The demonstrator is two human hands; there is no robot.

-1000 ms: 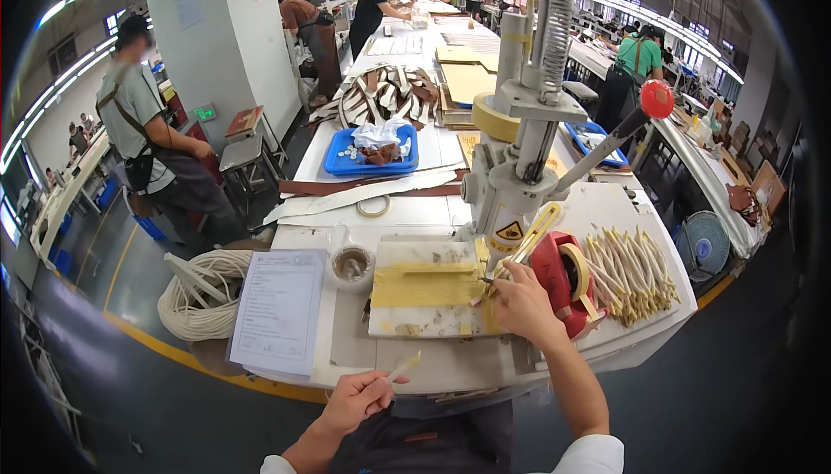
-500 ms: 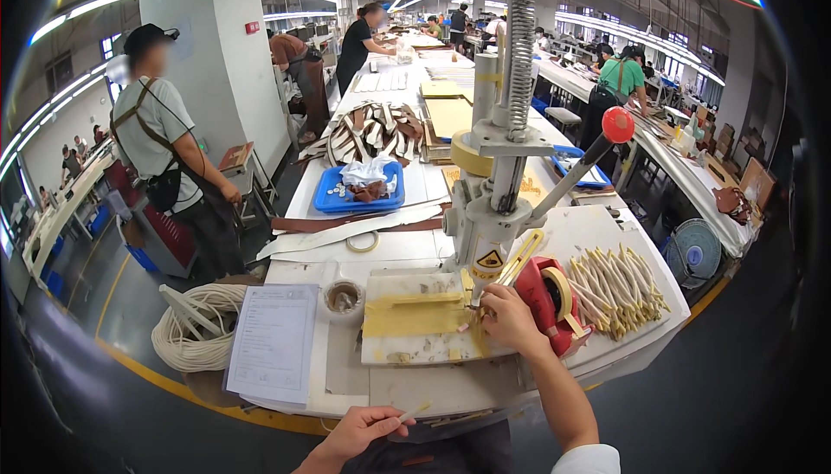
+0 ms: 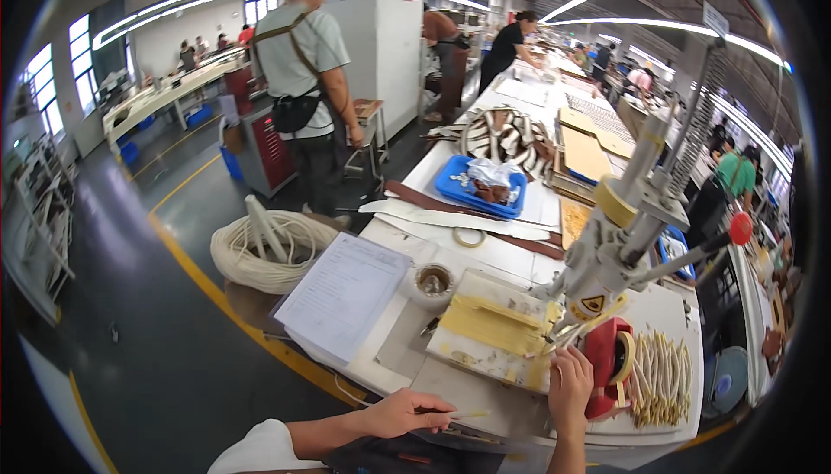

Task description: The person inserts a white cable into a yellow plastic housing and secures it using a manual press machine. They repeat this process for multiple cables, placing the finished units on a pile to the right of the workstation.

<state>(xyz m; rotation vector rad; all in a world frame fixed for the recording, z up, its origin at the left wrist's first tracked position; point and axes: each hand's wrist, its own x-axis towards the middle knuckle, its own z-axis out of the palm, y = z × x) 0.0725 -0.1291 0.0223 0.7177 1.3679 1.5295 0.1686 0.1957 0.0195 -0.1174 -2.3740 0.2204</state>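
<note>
At the table's near edge, my left hand (image 3: 414, 413) pinches a short piece of white cord (image 3: 470, 413) with a yellowish end. My right hand (image 3: 571, 379) is closed at the right end of the pale work board (image 3: 467, 355), its fingers bent around a slim yellow-edged tool (image 3: 608, 312) that slants up to the right. The tool's exact kind is blurred and partly hidden. Yellow tape (image 3: 498, 322) covers much of the board. Just beyond my right hand stands a grey lever press (image 3: 597, 270). A red tape dispenser (image 3: 603, 361) is right beside that hand.
Many white cords with yellow ends (image 3: 662, 379) lie at the right. To the left are a printed sheet (image 3: 346, 292), a tape roll (image 3: 433, 282) and a coil of white rope (image 3: 260, 249). A blue tray (image 3: 480, 187) sits farther back. A person (image 3: 303, 67) stands at the left.
My view has swung left, so the table appears shifted right and tilted. My left hand still holds the cord piece, and my right hand stays by the press.
</note>
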